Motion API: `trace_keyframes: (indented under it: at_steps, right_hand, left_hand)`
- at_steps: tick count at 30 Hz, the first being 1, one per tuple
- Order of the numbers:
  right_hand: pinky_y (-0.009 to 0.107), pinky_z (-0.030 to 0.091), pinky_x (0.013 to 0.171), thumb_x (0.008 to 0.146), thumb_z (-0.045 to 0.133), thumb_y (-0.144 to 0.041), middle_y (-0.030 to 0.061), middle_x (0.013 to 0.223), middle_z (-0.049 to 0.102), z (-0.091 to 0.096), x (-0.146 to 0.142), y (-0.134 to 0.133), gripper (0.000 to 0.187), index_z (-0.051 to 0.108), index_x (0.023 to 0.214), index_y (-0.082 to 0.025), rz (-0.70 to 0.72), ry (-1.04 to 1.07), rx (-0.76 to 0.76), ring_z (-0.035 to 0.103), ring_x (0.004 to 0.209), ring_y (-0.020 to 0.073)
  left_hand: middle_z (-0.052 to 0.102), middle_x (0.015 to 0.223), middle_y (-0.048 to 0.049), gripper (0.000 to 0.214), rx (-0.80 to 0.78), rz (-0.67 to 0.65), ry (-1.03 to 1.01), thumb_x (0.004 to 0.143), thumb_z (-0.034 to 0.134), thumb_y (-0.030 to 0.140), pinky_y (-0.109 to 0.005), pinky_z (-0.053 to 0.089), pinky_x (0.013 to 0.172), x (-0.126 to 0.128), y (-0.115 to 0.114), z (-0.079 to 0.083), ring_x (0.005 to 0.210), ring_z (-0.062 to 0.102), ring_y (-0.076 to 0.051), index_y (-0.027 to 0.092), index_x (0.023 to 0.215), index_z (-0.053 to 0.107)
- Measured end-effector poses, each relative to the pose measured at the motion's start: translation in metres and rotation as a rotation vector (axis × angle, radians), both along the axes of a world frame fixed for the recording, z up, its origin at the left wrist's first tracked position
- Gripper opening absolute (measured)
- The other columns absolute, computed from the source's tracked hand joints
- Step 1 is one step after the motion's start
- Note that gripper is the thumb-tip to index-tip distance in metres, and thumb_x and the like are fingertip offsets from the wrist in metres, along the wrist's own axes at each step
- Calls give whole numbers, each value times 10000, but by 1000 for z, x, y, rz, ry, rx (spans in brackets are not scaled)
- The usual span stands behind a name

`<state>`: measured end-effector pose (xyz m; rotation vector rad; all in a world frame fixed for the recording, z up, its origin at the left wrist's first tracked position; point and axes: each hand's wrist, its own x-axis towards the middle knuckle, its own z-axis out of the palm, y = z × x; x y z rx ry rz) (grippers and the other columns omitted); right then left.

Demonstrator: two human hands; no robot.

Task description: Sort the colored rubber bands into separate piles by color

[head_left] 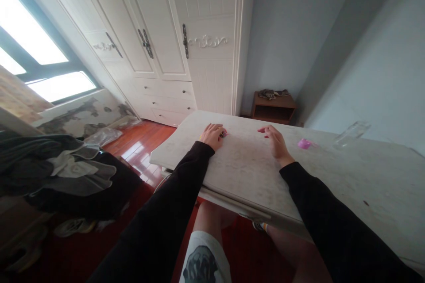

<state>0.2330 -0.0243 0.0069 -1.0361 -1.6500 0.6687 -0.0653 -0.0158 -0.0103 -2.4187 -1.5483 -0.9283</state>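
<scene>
Both my arms, in black sleeves, reach out over a pale table [252,172]. My left hand [212,135] rests on the tabletop with its fingers curled round a small pink and yellow thing [224,133] that I cannot name. My right hand [275,141] lies a little to the right, fingers stretched forward and loosely apart, holding nothing. A small pink object [304,143] sits on the table just right of my right hand. Further right, a clear glass jar [351,134] lies on its side.
A white wardrobe [186,40] with drawers fills the wall behind the table. A small wooden nightstand [272,107] stands in the corner. Dark clothes [66,172] are piled at the left beside a red wooden floor [139,141]. My bare knees show under the table's near edge.
</scene>
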Motion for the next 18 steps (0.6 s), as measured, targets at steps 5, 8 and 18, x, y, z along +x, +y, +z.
trace_keyframes:
  at_steps: [5, 8, 18]
  right_hand:
    - [355, 457, 842, 1005, 410, -497, 50, 998, 700, 0, 1, 1, 399, 681, 919, -217, 9, -29, 21, 621, 1015, 239]
    - [357, 471, 829, 985, 436, -462, 56, 963, 702, -1, 2, 3, 351, 670, 896, -217, -26, -99, 35, 631, 977, 241]
    - [479, 450, 962, 767, 602, -197, 125, 1114, 707, 8, 87, 24, 168, 708, 898, -196, -561, -734, 166, 568, 1134, 324]
  left_hand:
    - [673, 1313, -105, 441, -13, 69, -112, 730, 623, 139, -424, 482, 1093, -4, -1, 3, 1235, 608, -284, 215, 1159, 691]
    - [614, 1453, -68, 494, -82, 85, -36, 774, 714, 311, -520, 378, 1197, -3, -2, -2, 1388, 505, -350, 274, 1267, 692]
    - [730, 1274, -95, 332, -130, 24, -75, 837, 643, 235, -387, 500, 1121, -8, 18, -19, 1186, 684, -259, 222, 1137, 783]
